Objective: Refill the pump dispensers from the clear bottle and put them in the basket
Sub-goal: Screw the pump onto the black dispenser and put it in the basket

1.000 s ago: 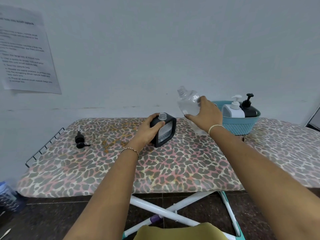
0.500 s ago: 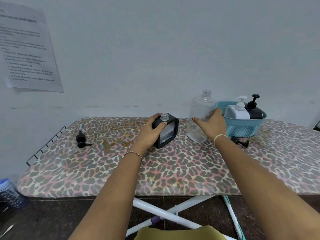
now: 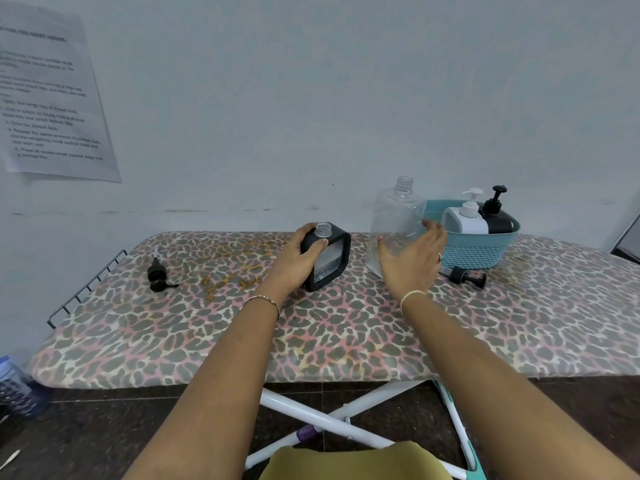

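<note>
A black square dispenser with a clear window stands on the leopard-print ironing board, its neck uncapped. My left hand grips its left side. Right of it the clear bottle stands upright, uncapped and nearly empty. My right hand curls around the bottle's lower right, thumb in front, fingers at the side. Behind it a teal basket holds a white pump dispenser and a black pump dispenser.
One black pump head lies on the board's left part; another black pump head lies in front of the basket. A wire rack ends the board at left. A paper sheet hangs on the wall. A bottle stands on the floor.
My right hand swung the tilted clear bottle back from over the black dispenser and stood it upright next to the basket. My left hand kept hold of the dispenser.
</note>
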### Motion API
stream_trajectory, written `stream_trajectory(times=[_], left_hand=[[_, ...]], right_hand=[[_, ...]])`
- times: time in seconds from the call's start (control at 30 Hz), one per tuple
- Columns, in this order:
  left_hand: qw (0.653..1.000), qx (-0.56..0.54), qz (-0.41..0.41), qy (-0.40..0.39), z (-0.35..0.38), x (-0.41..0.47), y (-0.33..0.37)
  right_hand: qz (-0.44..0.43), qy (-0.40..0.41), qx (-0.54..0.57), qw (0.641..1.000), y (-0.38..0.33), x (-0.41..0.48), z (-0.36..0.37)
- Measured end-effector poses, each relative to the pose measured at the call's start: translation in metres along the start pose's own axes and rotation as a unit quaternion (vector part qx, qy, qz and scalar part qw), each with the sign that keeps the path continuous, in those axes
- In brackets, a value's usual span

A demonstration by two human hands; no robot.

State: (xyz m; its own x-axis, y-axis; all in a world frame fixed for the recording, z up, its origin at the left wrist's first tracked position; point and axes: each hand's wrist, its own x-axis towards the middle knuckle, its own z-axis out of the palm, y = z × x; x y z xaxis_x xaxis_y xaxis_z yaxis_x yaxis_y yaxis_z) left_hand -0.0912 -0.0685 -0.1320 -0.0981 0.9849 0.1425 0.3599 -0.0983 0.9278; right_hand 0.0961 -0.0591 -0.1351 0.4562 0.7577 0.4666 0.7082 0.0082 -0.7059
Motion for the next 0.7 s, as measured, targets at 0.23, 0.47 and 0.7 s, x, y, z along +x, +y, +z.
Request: stream_trajectory(times=[0.23,0.47,0.7], left_hand=[[0.998,0.055,0.017,-0.010,0.000,-0.007,0.011],[0.995,0.064,-0.013,0.074,-0.025,-0.020,-0.006],[0.937,0.253,-0.023,0.238,-0.109,-0.036,-0.042]], right_hand=[[-0.150,-0.115,0.039,0.981,-0.025,-0.069,0.021],[-0.057,-0.198,0.140,0.969,-0.048,-0.087,0.038],[0.018,-0.207,0.139,0.968,-0.057,-0.089,0.056]])
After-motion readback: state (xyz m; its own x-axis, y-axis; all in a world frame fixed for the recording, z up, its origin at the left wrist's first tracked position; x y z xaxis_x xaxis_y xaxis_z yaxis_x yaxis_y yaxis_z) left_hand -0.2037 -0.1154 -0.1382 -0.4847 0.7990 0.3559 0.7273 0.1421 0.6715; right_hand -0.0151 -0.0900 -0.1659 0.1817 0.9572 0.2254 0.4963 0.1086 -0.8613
